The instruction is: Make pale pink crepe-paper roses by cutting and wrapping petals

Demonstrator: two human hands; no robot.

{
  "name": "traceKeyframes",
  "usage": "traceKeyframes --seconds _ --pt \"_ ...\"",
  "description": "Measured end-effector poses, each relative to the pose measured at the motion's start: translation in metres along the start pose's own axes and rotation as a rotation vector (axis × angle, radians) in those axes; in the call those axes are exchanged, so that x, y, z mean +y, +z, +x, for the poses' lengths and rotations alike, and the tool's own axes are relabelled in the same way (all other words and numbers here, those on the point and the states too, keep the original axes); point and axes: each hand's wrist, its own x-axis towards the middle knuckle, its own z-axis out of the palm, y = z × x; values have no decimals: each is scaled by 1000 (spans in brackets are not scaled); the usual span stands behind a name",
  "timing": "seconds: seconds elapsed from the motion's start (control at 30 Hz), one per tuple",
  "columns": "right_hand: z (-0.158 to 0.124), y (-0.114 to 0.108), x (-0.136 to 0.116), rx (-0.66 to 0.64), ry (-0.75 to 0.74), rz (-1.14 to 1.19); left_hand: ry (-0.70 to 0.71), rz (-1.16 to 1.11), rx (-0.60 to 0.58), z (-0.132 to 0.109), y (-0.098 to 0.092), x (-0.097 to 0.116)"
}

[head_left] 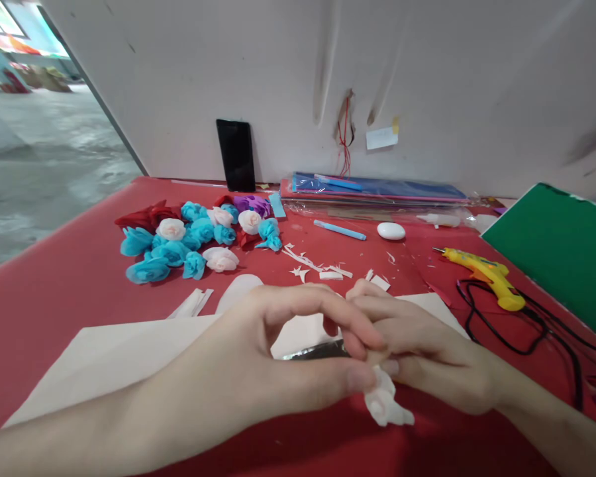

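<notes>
Pale wall panel [278,66] is standing beyond the hands, w/ a small white note [381,138] & red threads [346,132] hanging on it; grey floor [69,172] is showing far off to the left. A red table [54,291] is spreading out under the work. L hand [248,358] & R hand [432,344] are meeting at the fingertips, pressing together & pinching a white paper flower [383,403] betw them; it's hanging just below the joined tips. Fingers are overlapping, so can't tell which are gripping hardest. L thumb & index are curving into a loop, & a dark shiny thing [318,351] is showing thru it, mostly hidden. A white sheet [124,351] is lying beneath & behind both hands. Paper scraps [332,275] are lying just past the fingers; beyond those a blue pen [340,230] & a white oval thing [391,230] are resting. Past the L hand, blue, pink, red & purple flowers [169,253] are sitting in a bunch, w/ a black phone [236,156] leaning behind. Past the R hand, a yellow glue gun [496,275] is lying near a green board [561,245]
</notes>
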Motion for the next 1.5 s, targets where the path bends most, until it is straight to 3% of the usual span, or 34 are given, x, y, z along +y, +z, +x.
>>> traceKeyframes --seconds 0.27,0.53,0.87,1.03,1.1,1.17,1.3,1.4,1.5 --pt "0 -1 -4 -38 -6 -125 -54 63 -5 -3 4 -1" --pt "0 1 -2 1 -42 -64 -5 66 -18 -2 2 5" --pt "-1 4 0 -43 -1 -62 -140 46 -21 4 2 1" --pt "-2 4 0 -71 21 -71 -175 55 -101 5 3 1" --pt "-3 4 2 -75 26 -61 -135 110 -87 4 5 -1" --pt "-3 3 3 -70 37 -64 -47 223 9 2 7 -3" --pt "-1 2 1 -34 37 -70 245 493 168 -1 3 -6" --pt "2 2 -6 -4 55 -66 464 596 150 -1 -5 -5" --pt "4 2 -13 7 100 -124 544 669 61 0 -14 -2"
